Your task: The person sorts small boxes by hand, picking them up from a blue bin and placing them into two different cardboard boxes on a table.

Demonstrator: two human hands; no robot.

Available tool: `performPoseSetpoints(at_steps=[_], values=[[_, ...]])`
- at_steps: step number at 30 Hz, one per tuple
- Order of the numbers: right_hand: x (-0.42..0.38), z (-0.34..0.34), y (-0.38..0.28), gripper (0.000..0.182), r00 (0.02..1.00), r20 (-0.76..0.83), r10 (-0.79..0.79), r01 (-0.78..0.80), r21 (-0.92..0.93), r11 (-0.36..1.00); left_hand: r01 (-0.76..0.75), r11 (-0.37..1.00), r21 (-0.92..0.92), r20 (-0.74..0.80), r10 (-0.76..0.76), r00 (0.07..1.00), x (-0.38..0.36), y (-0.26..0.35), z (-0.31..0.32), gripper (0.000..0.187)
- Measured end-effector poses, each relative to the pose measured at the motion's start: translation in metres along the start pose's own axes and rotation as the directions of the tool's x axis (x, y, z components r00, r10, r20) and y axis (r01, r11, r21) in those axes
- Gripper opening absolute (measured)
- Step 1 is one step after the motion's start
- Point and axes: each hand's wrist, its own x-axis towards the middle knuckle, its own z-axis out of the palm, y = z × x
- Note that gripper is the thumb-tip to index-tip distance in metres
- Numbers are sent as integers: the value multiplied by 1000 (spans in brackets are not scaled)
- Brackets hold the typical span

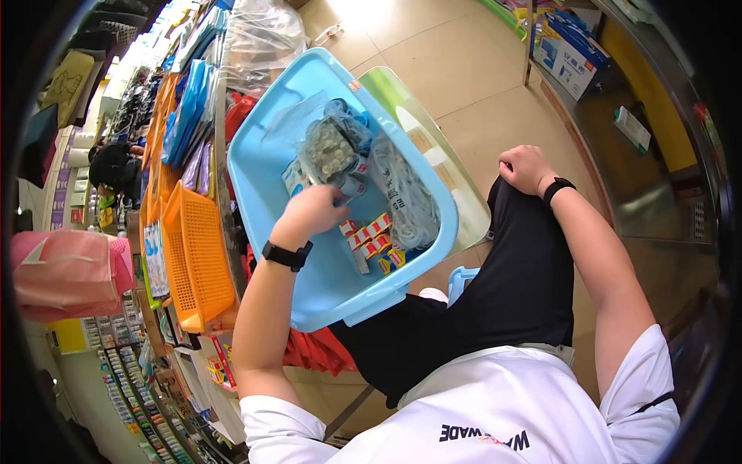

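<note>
A large light-blue plastic bin (259, 182) stands in front of me. My left hand (313, 210) reaches into it with curled fingers, beside a clear bag of small round pieces (328, 147). What its fingertips hold, if anything, is hidden. Right of that bag lies a clear bag of white coiled cords (406, 197) with dark printing. Several small red, yellow and white boxes (371, 236) are loose on the bin floor below my left hand. My right hand (529, 168) rests closed on my knee, with nothing visible in it.
An orange plastic basket (197, 259) and hanging packaged goods (185, 108) line the left side. A translucent lid-like panel (456, 182) leans behind the bin. At right, a shelf holds a blue-and-white box (572, 58). A person in dark clothes (116, 166) is at far left.
</note>
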Motion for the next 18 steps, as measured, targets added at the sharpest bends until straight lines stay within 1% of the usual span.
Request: performPoseSetpoints(at_steps=[1, 3, 5, 7, 8, 9, 11, 12, 14, 15, 17, 18], values=[[2, -2, 4, 22, 1000, 4, 4, -5, 5, 1000, -5, 1000, -16, 155, 7, 988, 11, -1, 5, 57], [2, -3, 12, 22, 1000, -2, 14, -14, 18, 1000, -70, 993, -97, 237, 91, 967, 15, 8, 22, 63], [2, -2, 16, 22, 1000, 1, 14, -14, 33, 999, -78, 993, -83, 247, 96, 964, 16, 15, 35, 66], [2, -5, 21, 22, 1000, 3, 13, -13, 28, 1000, -182, 973, -144, 353, 222, 909, 22, 16, 51, 66], [2, -5, 22, 22, 1000, 6, 14, -14, 29, 999, -244, 956, -160, 318, 284, 904, 20, 19, 53, 65], [2, -7, 23, 22, 1000, 5, 18, -19, 38, 999, -244, 957, -160, 321, 284, 903, 20, 21, 53, 65], [2, -6, 24, 21, 1000, 5, 24, -25, 50, 998, -151, 973, -174, 329, 202, 923, 19, 28, 46, 64], [1, -6, 25, 21, 999, 5, 35, -35, 58, 998, -151, 973, -172, 330, 202, 922, 17, 33, 40, 64], [1, -6, 24, 21, 999, 3, 48, -48, 69, 996, -154, 973, -171, 263, 195, 945, 11, 42, 28, 59], [0, -5, 23, 21, 999, -3, 42, -42, 62, 997, -154, 974, -168, 264, 195, 945, 12, 42, 31, 59], [0, -7, 21, 21, 999, -12, 37, -37, 58, 998, -262, 965, -32, 153, 264, 952, 14, 41, 36, 53], [0, -7, 20, 21, 999, -6, 38, -37, 64, 997, -262, 965, -28, 153, 264, 952, 15, 43, 38, 53]])
